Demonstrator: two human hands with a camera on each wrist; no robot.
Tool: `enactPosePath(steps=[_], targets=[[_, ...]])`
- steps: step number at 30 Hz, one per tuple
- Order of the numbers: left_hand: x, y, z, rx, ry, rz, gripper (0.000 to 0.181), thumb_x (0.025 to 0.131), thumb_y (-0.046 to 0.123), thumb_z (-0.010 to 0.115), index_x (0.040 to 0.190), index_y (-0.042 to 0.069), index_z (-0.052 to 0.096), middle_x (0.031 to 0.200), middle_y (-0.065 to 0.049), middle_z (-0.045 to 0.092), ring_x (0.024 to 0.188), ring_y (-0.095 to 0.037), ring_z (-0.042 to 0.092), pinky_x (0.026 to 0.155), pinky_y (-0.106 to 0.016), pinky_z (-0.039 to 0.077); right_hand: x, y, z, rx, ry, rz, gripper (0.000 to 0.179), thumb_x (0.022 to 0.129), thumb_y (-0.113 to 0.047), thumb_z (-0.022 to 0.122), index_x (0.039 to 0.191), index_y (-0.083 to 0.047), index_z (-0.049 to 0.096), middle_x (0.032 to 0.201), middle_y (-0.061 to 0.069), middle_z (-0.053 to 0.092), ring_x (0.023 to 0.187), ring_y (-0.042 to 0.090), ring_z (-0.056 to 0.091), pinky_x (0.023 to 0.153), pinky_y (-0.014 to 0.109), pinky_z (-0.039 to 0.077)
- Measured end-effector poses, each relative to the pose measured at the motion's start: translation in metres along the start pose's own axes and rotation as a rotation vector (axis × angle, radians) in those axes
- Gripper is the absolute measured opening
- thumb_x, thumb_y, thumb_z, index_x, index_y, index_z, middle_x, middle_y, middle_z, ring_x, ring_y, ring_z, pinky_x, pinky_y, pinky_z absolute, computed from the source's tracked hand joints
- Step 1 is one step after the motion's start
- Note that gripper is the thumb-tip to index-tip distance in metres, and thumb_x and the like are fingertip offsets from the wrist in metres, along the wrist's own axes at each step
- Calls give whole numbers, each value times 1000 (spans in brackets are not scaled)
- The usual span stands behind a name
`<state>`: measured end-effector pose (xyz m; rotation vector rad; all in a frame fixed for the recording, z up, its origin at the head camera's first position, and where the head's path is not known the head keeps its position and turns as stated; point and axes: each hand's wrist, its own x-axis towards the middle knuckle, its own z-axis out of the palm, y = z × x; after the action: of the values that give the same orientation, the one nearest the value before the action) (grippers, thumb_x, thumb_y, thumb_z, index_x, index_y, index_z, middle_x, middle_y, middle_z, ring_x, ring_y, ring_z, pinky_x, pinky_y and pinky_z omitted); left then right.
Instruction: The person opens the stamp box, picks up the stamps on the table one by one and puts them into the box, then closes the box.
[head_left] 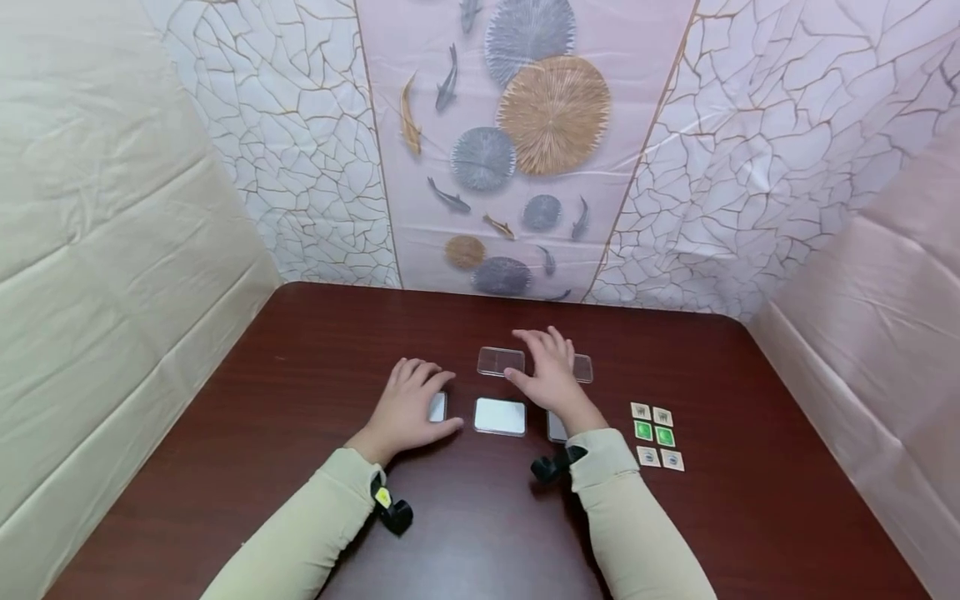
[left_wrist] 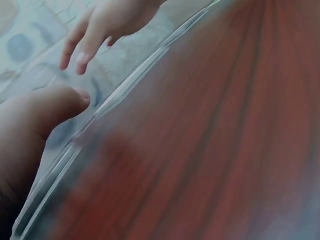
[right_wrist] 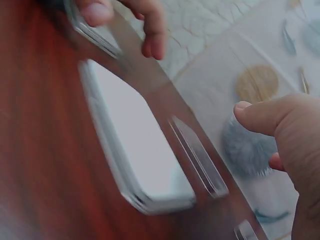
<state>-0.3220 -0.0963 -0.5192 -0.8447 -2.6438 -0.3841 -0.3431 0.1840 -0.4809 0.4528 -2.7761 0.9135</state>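
My left hand (head_left: 412, 408) is over a flat rectangular case (head_left: 438, 407) with a pale top, hiding most of it. The fingers are spread, with the thumb apart at the near right side. A second pale-topped case (head_left: 500, 417) with clear edges lies between the two hands. My right hand (head_left: 551, 371) reaches past a third such case (head_left: 556, 427), which the wrist partly covers. Its fingers are loosely spread, thumb pointing left, between two flat clear plastic pieces (head_left: 500, 361), (head_left: 582, 368). Neither hand holds anything visible.
To the right of the right forearm, small square tiles lie in three pairs: tan ones with a dark figure (head_left: 641, 411), green ones (head_left: 643, 431) and pale ones with a bluish mark (head_left: 648, 457). The dark wooden table (head_left: 300, 400) meets patterned cloth walls (head_left: 322, 167) at its back.
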Motion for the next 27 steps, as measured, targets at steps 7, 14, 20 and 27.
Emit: enactPosePath(steps=[7, 14, 20, 27], targets=[[-20, -36, -13, -64, 10, -69, 73, 77, 62, 72, 132, 14, 65, 126, -7, 59, 124, -34, 45, 113, -56, 27, -4, -32, 27, -31, -68, -62, 57, 94, -33, 71, 145, -16, 52, 144, 14, 51, 147, 42, 22, 118, 65, 0], [-30, -56, -19, -202, -90, -92, 75, 75, 54, 80, 135, 13, 63, 135, -8, 55, 131, -34, 39, 111, -56, 28, -10, -56, 54, -120, -166, -116, 56, 92, -44, 70, 141, -20, 57, 128, 7, 60, 137, 37, 36, 119, 63, 4], [-30, -58, -22, -254, -130, -70, 64, 75, 50, 82, 128, 17, 67, 139, -9, 53, 132, -33, 37, 111, -56, 28, -13, -78, 72, -245, -240, -190, 74, 85, -63, 69, 145, -21, 56, 133, 5, 56, 135, 32, 38, 119, 64, 3], [-30, -56, -23, -286, -107, -53, 53, 75, 45, 84, 119, 19, 71, 134, -7, 56, 129, -31, 39, 108, -55, 32, -14, -87, 83, -325, -239, -185, 70, 85, -58, 71, 142, -20, 58, 129, 3, 56, 133, 28, 39, 120, 61, 5]])
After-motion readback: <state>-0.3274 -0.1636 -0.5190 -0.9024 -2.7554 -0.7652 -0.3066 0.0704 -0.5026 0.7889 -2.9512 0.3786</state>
